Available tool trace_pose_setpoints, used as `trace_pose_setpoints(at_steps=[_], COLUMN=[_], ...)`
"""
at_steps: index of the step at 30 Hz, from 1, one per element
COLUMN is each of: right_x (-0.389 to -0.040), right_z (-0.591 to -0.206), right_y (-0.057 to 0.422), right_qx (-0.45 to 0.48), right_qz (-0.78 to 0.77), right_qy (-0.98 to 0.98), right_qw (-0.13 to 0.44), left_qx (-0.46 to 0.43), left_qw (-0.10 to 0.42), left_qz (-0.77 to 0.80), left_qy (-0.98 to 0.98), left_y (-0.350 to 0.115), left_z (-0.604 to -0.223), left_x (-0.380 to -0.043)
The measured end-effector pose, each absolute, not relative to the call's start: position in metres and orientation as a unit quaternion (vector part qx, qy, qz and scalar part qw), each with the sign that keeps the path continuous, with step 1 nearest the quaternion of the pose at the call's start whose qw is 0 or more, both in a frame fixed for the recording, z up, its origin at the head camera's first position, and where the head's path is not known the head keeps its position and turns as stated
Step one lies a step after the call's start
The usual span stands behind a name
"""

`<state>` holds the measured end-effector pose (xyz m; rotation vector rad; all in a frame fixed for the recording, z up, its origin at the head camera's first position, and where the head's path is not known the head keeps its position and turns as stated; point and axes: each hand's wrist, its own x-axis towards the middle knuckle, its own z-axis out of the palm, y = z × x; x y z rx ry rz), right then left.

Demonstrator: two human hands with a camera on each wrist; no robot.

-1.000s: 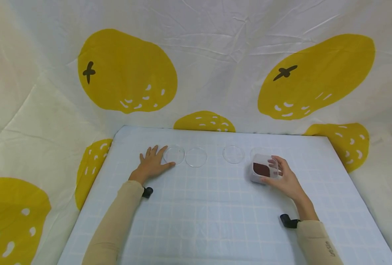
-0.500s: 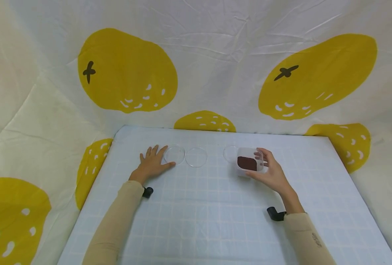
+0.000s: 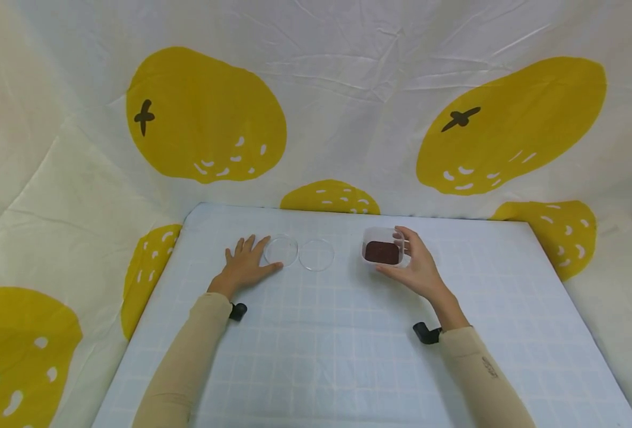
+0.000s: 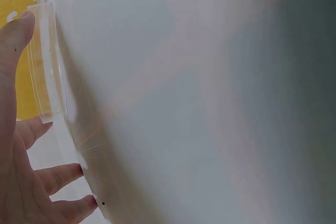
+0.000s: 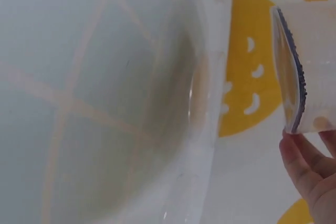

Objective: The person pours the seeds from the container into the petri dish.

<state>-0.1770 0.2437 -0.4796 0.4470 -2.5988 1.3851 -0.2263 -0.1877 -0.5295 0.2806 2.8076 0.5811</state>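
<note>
The right hand (image 3: pixel 420 270) has its thumb and fingers clamped on opposite sides of a clear tub (image 3: pixel 378 235), held open side up; the right wrist view shows a gap between tub and worktop (image 3: pixel 316 333). Dark brown grains (image 3: pixel 382 252) cover the tub's floor. Whether anything lies under the tub cannot be told. The left hand (image 3: pixel 245 267) rests with straight, spread fingers, thumb and forefinger apart at the rim of the left dish (image 3: pixel 281 250). The right dish (image 3: pixel 316 255) sits just beside that one, between it and the tub. As for progress, the tub appears to be up and in hand, while the grains are in it and both dishes look bare; setting the tub down seems, at the least, left. Behind the worktop hangs a yellow-printed cloth (image 3: pixel 343 131).
</note>
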Motion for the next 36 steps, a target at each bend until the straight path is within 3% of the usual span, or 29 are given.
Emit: trace_pose_setpoints(at_steps=[22, 36], right_x=[-0.22, -0.239], right_z=[-0.47, -0.466], right_y=[0.19, 0.161], right_qx=[0.23, 0.22], right_qz=[0.393, 0.367], right_qy=[-0.886, -0.902], right_qw=[0.086, 0.064], left_qx=[0.1, 0.1], left_qw=[0.119, 0.121], left_qz=[0.207, 0.209], left_qy=[0.966, 0.965], left_y=[-0.188, -0.189], left_z=[-0.528, -0.529], left_x=[-0.223, -0.225])
